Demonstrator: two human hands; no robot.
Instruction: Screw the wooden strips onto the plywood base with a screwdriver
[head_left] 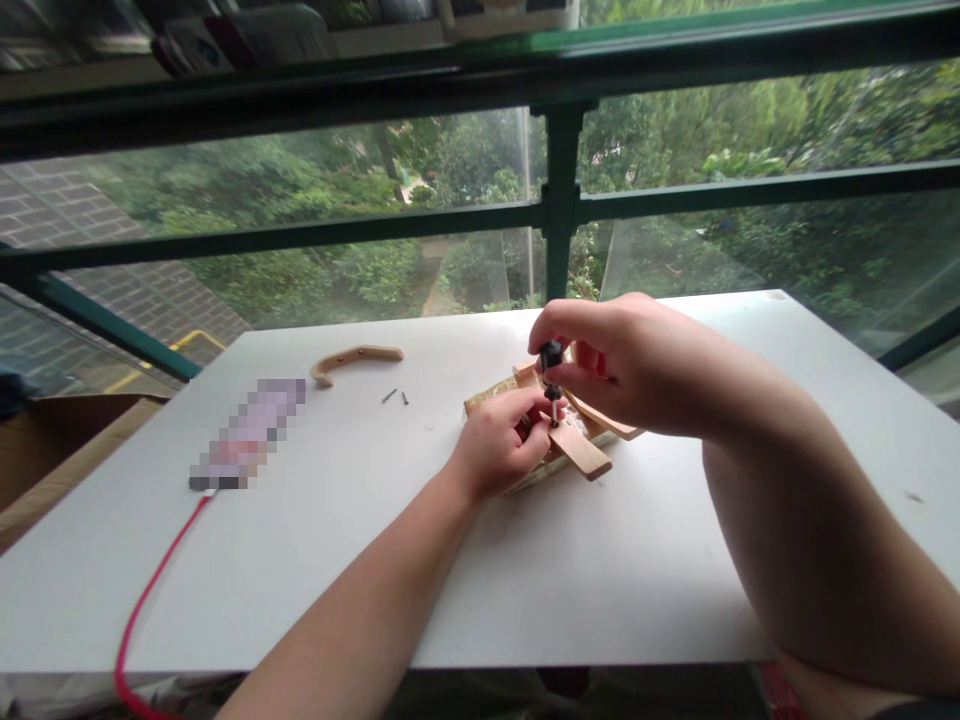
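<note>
My right hand (611, 365) is closed on a small black-handled screwdriver (551, 372), held upright with its tip on a wooden piece (581, 452). My left hand (499, 445) is pinched on the wooden assembly right beside the screwdriver tip, something red between its fingers. The wooden slats lie on a pale woven mat (484, 400) in the middle of the white table (360, 560). A curved wooden part (352, 358) and two small dark screws (395, 397) rest on the table to the left.
A blurred-out flat object (247, 435) with a red cable (154, 590) lies at the table's left. A cardboard box (52, 440) stands beyond the left edge. Green-framed windows (562, 200) close the far side.
</note>
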